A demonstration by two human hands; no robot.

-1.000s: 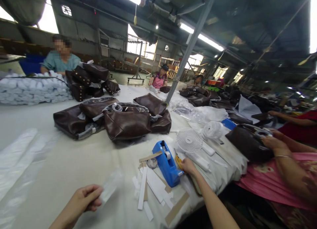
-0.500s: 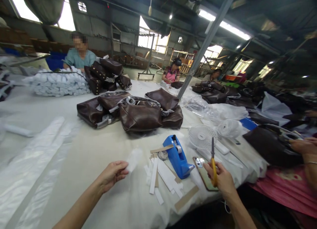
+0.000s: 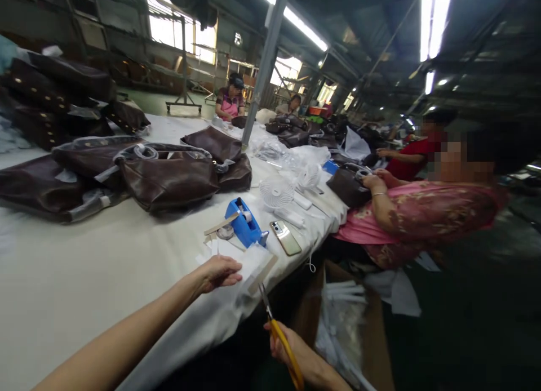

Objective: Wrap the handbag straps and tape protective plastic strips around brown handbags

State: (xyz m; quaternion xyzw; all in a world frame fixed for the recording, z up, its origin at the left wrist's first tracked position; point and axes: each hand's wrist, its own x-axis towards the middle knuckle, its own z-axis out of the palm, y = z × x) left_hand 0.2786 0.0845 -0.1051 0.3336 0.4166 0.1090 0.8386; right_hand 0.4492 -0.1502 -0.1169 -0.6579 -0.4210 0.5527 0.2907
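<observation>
Lower centre: my left hand point(image 3: 222, 271) pinches a translucent plastic film point(image 3: 256, 261); below, my right hand point(image 3: 303, 347) grips yellow-handled metal scissors point(image 3: 279, 332). Film apparently in position; I see no cut yet.

Dim interior, lit by ceiling tubes point(image 3: 440, 19) and overexposed windows point(image 3: 167, 33) — both glaring white. Soft shadows lie beneath the brown bags point(image 3: 169, 178) on the pale tabletop point(image 3: 139, 250); floor point(image 3: 465, 329) at right is nearly black. Edges show wide-angle stretching and blur.

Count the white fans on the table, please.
2. One fan is just beyond the tape dispenser; the second fan is beyond the first, farther right. Others may be hidden.
</observation>
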